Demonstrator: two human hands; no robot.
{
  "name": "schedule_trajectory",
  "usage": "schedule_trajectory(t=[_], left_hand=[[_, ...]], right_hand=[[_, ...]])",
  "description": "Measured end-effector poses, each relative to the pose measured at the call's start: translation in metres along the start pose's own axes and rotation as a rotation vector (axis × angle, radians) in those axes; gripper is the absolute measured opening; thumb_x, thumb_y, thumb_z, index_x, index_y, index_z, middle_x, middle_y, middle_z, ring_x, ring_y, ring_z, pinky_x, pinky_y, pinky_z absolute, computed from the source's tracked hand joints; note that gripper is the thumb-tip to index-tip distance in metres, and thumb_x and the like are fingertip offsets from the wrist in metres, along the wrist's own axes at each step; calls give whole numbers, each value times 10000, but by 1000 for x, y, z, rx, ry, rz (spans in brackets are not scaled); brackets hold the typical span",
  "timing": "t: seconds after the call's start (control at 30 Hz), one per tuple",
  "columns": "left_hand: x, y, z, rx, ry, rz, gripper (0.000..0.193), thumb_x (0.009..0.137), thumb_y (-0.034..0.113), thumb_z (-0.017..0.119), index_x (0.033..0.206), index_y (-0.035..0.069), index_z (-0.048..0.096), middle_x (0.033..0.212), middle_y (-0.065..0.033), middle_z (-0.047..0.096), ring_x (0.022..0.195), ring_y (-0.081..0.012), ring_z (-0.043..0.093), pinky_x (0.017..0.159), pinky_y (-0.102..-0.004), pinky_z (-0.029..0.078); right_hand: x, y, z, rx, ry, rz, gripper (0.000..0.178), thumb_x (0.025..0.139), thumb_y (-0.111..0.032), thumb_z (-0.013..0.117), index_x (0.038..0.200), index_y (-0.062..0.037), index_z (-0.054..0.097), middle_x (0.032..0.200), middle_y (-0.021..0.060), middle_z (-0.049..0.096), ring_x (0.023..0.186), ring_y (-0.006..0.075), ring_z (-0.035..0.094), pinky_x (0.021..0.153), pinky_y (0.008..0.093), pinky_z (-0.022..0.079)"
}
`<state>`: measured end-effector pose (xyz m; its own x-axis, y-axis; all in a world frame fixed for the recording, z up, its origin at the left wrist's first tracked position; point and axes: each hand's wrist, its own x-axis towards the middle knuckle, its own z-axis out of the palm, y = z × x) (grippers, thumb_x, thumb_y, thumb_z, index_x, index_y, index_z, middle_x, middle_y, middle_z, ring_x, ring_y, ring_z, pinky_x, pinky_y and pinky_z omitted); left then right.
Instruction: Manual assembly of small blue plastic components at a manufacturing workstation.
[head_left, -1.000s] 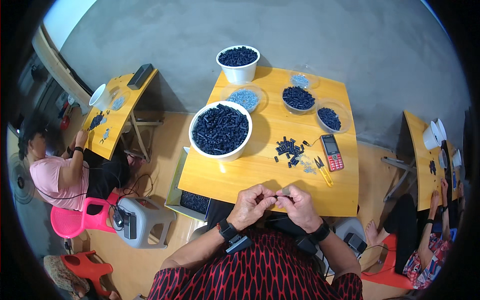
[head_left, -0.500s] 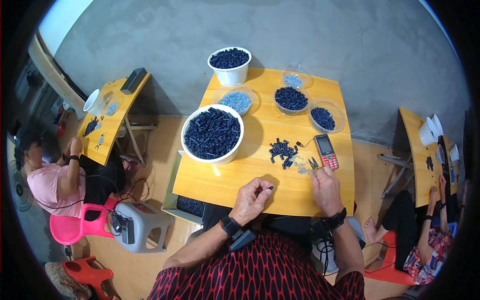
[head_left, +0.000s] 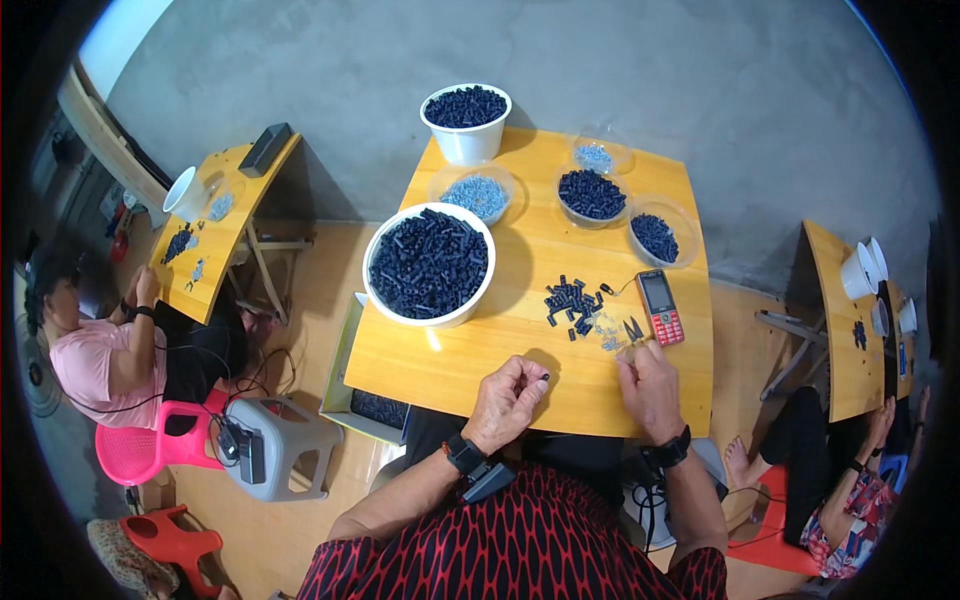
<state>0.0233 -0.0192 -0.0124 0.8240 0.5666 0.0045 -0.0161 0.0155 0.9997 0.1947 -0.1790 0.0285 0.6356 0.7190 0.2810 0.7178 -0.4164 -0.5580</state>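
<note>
Between thumb and fingers of my left hand [head_left: 507, 403], at the table's near edge, a small black tube-shaped part [head_left: 544, 377] is pinched. My right hand [head_left: 650, 393] is closed round a small two-pointed tool [head_left: 633, 328]; its dark tips stand apart, and its exact kind is not clear. The tips point at a scatter of tiny silvery pieces [head_left: 610, 335]. Just beyond lies a pile of black tube parts [head_left: 572, 304]. A red and black keypad phone [head_left: 659, 307] rests beside the tool.
A large white tub [head_left: 428, 265] heaped with black parts stands on the table [head_left: 480, 370] at left, another tub [head_left: 466, 122] behind it. Clear bowls hold silvery pieces [head_left: 476, 196] and black parts [head_left: 592, 195]. People sit at tables left [head_left: 110, 345] and right [head_left: 850, 480].
My right hand has shifted slightly down and left with the tool. The left hand still pinches the black part. The whole view has shifted slightly.
</note>
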Motion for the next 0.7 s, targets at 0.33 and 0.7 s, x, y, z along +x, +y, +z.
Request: schedule_trajectory(t=[0.33, 0.7], left_hand=[[1, 4, 2, 42, -1, 45, 84, 938, 60, 614, 982, 10, 563, 812, 27, 564, 690, -31, 500, 618, -191, 432], [0, 0, 1, 53, -3, 35, 82, 936, 52, 619, 985, 8, 571, 828, 21, 581, 717, -36, 518, 643, -201, 453]], right_hand=[[-2, 2, 10, 185, 23, -13, 42, 864, -29, 611, 894, -7, 591, 889, 180, 588, 834, 389, 599, 715, 415, 492], [4, 1, 9, 57, -66, -80, 88, 880, -67, 606, 838, 4, 578, 850, 189, 545, 790, 397, 574, 674, 456, 473]])
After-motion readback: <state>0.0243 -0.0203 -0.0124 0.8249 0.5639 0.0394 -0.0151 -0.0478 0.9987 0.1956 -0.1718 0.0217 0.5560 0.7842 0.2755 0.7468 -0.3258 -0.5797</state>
